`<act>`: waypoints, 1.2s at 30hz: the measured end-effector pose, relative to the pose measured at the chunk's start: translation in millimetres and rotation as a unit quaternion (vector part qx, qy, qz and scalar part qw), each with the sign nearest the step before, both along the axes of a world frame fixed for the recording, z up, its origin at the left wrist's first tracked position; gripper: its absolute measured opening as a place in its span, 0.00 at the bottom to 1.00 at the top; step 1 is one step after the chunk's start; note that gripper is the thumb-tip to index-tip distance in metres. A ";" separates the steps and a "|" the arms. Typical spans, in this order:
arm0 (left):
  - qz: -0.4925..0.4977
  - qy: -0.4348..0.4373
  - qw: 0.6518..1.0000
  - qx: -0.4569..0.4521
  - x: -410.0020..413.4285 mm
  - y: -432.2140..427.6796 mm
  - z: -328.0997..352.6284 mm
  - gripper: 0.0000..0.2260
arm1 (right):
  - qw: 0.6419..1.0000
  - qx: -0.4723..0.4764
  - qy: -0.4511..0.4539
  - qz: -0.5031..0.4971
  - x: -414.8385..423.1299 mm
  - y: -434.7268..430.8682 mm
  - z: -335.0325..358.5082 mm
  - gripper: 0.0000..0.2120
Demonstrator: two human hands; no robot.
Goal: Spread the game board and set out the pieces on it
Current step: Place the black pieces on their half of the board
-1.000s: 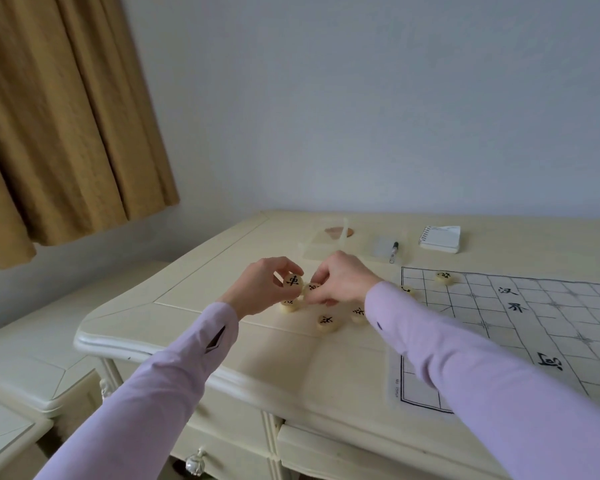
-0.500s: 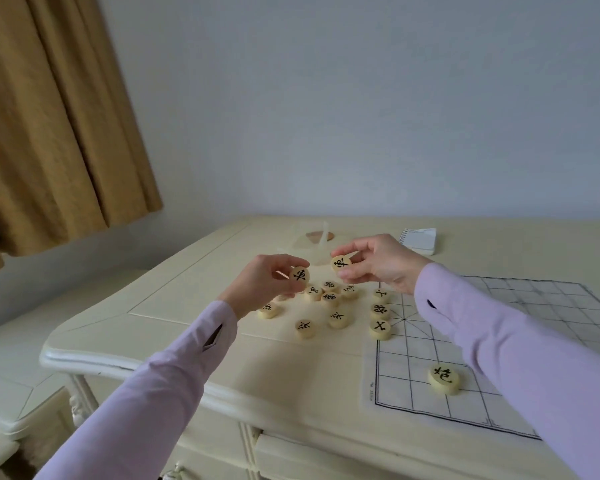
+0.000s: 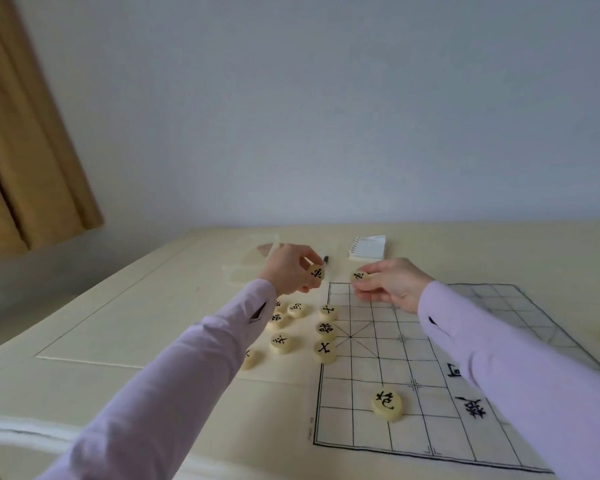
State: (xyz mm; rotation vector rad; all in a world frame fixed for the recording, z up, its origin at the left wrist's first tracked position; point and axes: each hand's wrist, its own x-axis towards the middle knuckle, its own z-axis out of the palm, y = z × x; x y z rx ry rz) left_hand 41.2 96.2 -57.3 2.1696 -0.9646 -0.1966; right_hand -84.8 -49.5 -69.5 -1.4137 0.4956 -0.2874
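1. The game board [image 3: 378, 362] lies spread flat on the table [image 3: 118, 323], grid upward, so the spreading looks done and the setting-out is under way.
2. A lone piece [image 3: 387, 405] sits on a crossing near the board's near edge. Three edge pieces [image 3: 326, 329] stand in a column along its left border line, seemingly on their home points.
3. The loose pieces [image 3: 281, 342] lie on bare table just left of the board (a supply pile, kept within reach).
4. The left hand [image 3: 288, 271] pinches a lifted disc [image 3: 316, 272] above that pile, its marked face turned toward the camera, probably so the character can be read.
5. The right hand [image 3: 392, 284] pinches a second disc [image 3: 359, 276] over the board's far left corner, likely its destination.
6. A notepad [image 3: 367, 248] and pen [image 3: 325, 260] lie beyond the board.
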 end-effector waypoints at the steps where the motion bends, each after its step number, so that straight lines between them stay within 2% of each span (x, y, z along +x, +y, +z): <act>1: 0.000 0.004 1.000 0.010 2.8 -5.2 -2.4 0.13 | 1.000 -0.012 0.012 0.010 0.0 -0.4 -2.1 0.20; 7: 0.005 0.029 0.998 0.046 15.8 -37.0 -10.2 0.11 | 0.986 -0.107 0.113 0.054 6.0 -10.7 -16.7 0.19; 14: 0.017 -0.039 0.992 0.117 15.6 -64.9 -9.5 0.05 | 0.974 -0.141 0.144 0.100 12.1 -14.3 -15.1 0.18; 25: 0.021 -0.093 0.976 0.195 14.5 -69.1 -10.9 0.12 | 0.971 -0.149 0.148 0.110 12.4 -16.8 -16.6 0.18; 30: -0.011 -0.121 0.970 0.212 12.0 -69.2 -16.3 0.06 | 0.970 -0.163 0.147 0.103 12.2 -14.6 -17.2 0.18; 32: -0.007 -0.138 0.970 0.202 12.5 -68.7 -18.5 0.12 | 0.970 -0.170 0.145 0.099 12.0 -14.4 -17.2 0.17; 36: -0.011 -0.132 0.975 0.178 8.7 -61.3 -14.0 0.15 | 0.969 -0.193 0.133 0.079 8.1 -10.3 -18.1 0.16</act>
